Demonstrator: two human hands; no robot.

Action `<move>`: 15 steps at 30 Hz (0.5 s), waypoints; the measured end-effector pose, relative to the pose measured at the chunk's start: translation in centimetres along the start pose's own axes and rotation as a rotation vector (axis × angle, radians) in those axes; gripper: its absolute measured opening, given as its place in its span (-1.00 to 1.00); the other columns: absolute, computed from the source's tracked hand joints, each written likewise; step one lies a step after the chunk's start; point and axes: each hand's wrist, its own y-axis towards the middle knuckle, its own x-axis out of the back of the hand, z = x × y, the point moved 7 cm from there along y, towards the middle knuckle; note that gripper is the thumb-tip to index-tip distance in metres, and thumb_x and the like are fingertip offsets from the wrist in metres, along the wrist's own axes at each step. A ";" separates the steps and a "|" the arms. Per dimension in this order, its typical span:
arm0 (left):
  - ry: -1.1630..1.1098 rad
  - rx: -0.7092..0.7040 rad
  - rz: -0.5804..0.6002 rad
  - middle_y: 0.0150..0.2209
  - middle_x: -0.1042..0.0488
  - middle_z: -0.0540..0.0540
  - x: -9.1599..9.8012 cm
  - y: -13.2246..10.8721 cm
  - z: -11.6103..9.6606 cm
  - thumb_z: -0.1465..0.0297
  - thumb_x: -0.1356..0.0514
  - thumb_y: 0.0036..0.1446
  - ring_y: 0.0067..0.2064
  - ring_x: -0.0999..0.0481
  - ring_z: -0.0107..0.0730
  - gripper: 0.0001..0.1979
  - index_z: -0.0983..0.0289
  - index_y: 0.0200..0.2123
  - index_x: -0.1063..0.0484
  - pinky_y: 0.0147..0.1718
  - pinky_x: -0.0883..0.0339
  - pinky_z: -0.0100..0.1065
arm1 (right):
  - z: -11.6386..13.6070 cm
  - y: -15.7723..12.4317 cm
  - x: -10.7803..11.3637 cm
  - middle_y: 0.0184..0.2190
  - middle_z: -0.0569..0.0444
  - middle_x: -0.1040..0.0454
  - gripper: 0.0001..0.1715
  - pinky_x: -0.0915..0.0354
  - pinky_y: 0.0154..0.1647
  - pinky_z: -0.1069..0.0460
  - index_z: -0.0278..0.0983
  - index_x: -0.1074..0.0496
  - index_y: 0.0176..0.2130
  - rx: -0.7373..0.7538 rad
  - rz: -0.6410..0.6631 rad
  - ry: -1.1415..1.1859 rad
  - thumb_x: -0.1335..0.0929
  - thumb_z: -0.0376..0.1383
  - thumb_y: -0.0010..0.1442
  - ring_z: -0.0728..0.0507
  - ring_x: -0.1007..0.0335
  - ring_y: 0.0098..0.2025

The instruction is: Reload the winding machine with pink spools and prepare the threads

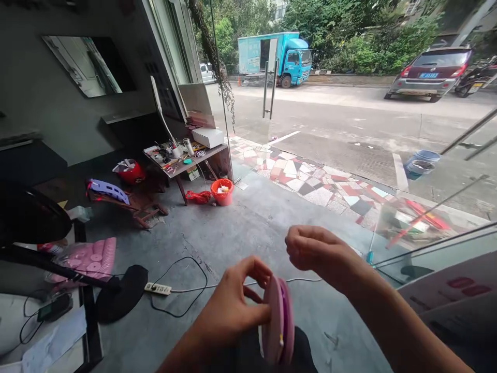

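Note:
My left hand (233, 305) is closed on a round pink fabric piece (278, 321) with a purple inner edge, held upright near the bottom centre. A small white bead or pin head shows at its lower rim. My right hand (312, 248) hovers just above and to the right of it, fingers pinched together. What they pinch is too thin to make out; it may be a needle or thread. The two hands are a short gap apart.
A white power strip (157, 288) and cables lie on the grey concrete floor. A cluttered wooden table (186, 160), an orange bucket (222, 191) and a low chair (128, 202) stand further back. A glass wall and door (269, 88) face the street. Pink pieces (91, 259) lie at left.

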 end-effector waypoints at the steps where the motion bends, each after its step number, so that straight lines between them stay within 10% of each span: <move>1: 0.013 -0.031 -0.098 -0.33 -0.39 0.03 1.6 0.7 -0.1 0.49 -0.29 -0.19 -0.21 -0.39 -0.32 -0.77 0.23 -0.38 -0.37 -0.33 -0.28 -0.43 | 1.1 0.1 -1.0 -0.66 0.22 -0.08 -0.72 0.10 -0.57 0.11 -0.33 -0.36 -0.55 0.065 0.002 -0.127 -0.39 -0.20 0.05 0.07 0.09 -0.59; 5: -0.352 -0.145 -0.437 -0.41 -0.35 -0.03 7.2 2.7 0.5 0.31 -0.36 -0.23 -0.43 -0.32 -0.49 -0.63 0.22 -0.33 -0.31 -0.48 -0.24 -0.50 | -4.8 2.2 -3.2 -0.63 0.14 -0.23 -0.68 0.04 -0.56 0.11 -0.33 -0.40 -0.56 -0.197 0.238 -0.138 -0.43 -0.13 -0.05 0.04 -0.10 -0.54; 8: -0.557 -0.127 -0.315 -0.53 -0.28 -0.09 8.2 4.3 0.5 0.19 -0.36 -0.29 -0.52 -0.24 -0.55 -0.57 0.23 -0.37 -0.27 -0.57 -0.16 -0.53 | -7.9 8.4 -0.1 -0.72 0.23 -0.10 -0.60 0.21 -0.64 0.13 -0.34 -0.29 -0.61 -0.322 0.226 0.017 -0.41 -0.09 -0.06 0.12 0.16 -0.67; 12: -0.262 0.028 -0.179 -0.42 -0.37 -0.03 9.0 7.1 0.3 0.43 -0.34 -0.24 -0.35 -0.38 -0.43 -0.72 0.24 -0.40 -0.34 -0.44 -0.24 -0.50 | -1.4 16.3 1.6 -0.70 0.28 0.00 -0.60 0.21 -0.63 0.14 -0.32 -0.24 -0.59 -0.219 0.234 0.034 -0.40 -0.11 0.00 0.12 0.25 -0.65; 15: -0.100 -0.007 -0.464 -0.33 -0.40 0.02 12.5 10.3 -0.3 0.46 -0.31 -0.19 -0.21 -0.40 -0.34 -0.75 0.22 -0.36 -0.37 -0.34 -0.28 -0.44 | 3.3 17.3 0.8 -0.61 0.15 -0.25 -0.72 0.01 -0.52 0.12 -0.34 -0.38 -0.52 -0.119 0.344 -0.153 -0.39 -0.18 0.06 0.05 -0.05 -0.54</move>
